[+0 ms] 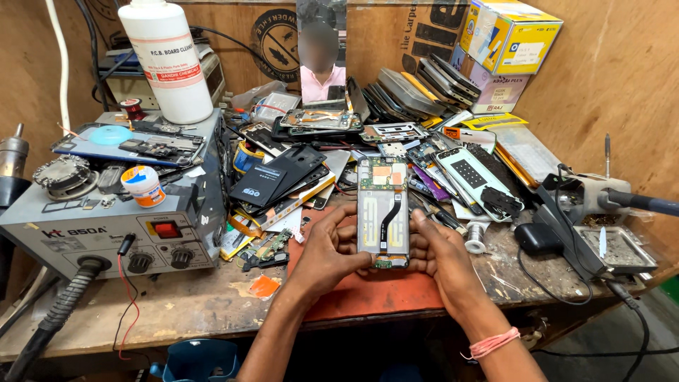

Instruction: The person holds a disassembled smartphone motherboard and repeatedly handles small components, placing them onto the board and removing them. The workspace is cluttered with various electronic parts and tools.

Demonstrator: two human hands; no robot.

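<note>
Fingers of both hands grasp the opened phone by its long edges; light, stiff, probably fragile inside, best held at the frame.

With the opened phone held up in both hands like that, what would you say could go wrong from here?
1. The opened phone is held only by its edges between the left hand and right hand; a slip could drop it onto the cluttered workbench.
2. Its black flex cable lies exposed, so a stray fingertip might snag or crease it.
3. The pile of phone parts sits close behind; a reach forward could knock pieces off.
</note>
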